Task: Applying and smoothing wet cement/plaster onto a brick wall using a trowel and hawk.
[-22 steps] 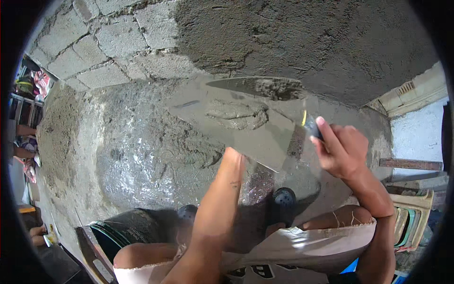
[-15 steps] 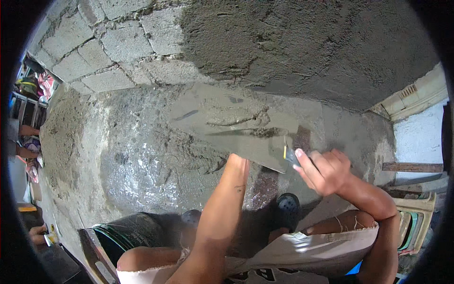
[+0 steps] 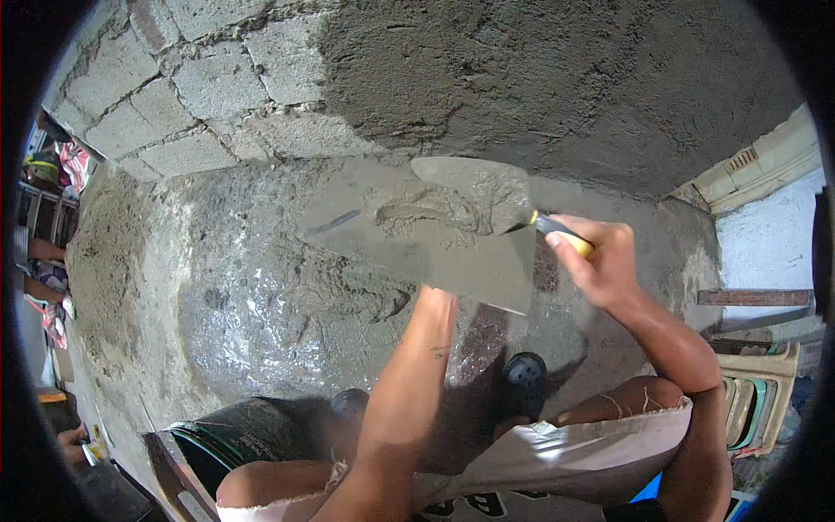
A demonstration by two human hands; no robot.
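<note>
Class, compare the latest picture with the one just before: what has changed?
The right hand has moved the trowel away from the body, toward the wall; its blade, nearly edge-on before, now shows its broad face with mortar on it. Its grip on the trowel stayed, and the left wrist still reaches under the board.

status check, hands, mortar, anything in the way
Right hand gripping trowel; left hand hidden under board. Mortar heaped on board, some on trowel. Bucket by left knee, apart from board.
</note>
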